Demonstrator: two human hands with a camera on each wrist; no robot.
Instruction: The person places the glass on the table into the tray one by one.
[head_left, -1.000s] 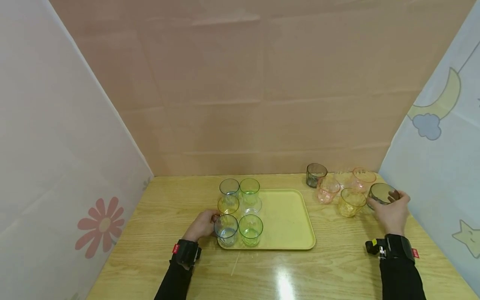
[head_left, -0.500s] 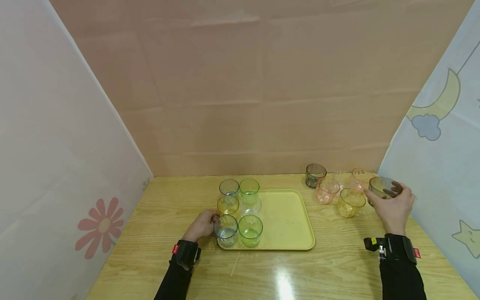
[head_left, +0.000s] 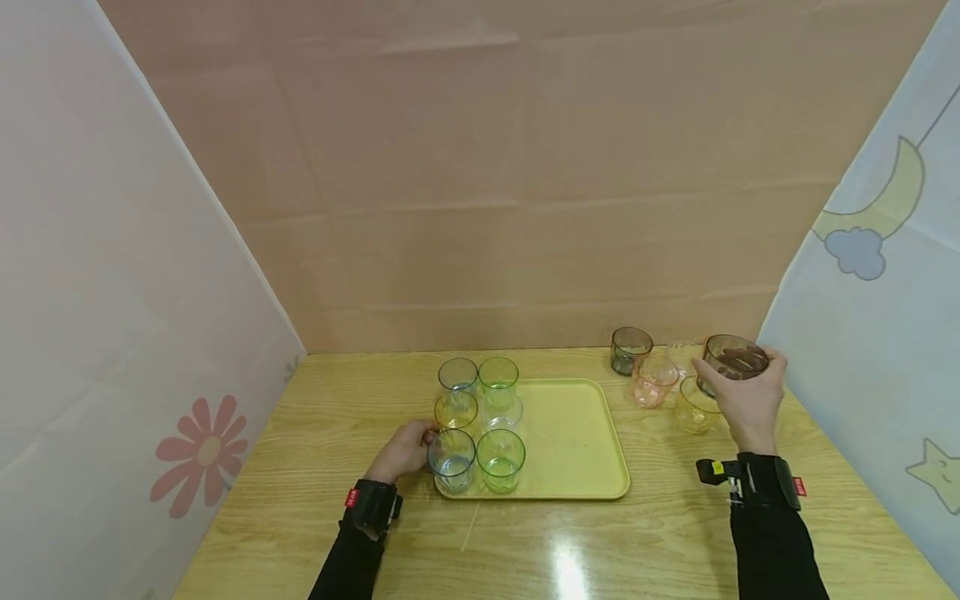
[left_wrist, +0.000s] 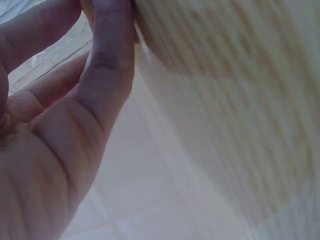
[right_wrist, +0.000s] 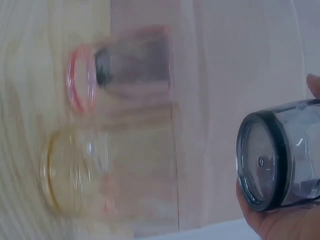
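My left hand [head_left: 406, 451] is at the left edge of the yellow tray [head_left: 573, 442], close against a blue-tinted glass [head_left: 452, 475]. In the left wrist view, its bent fingers [left_wrist: 111, 60] reach up past the top of the picture, with clear patterned glass behind them; I cannot tell what they hold. Several tinted glasses stand in two columns on the tray's left half, among them a green glass [head_left: 502, 472] at the front. My right hand [head_left: 746, 408] grips a smoky grey glass [head_left: 733, 358] round its side, raised over the right-hand group. Its base [right_wrist: 260, 162] faces the right wrist camera.
Under and beside the raised glass, a yellow glass [head_left: 693, 414], a pink glass [head_left: 651, 387] and a dark grey glass [head_left: 630, 354] stand on the wooden table [head_left: 645, 542]. A tan sheet [head_left: 517, 208] hangs behind, and a white patterned sheet [head_left: 892, 350] bounds the right.
My right hand has lifted the smoky grey glass off the table's right side and moved it up and left over the other glasses. My left hand has stayed in place.
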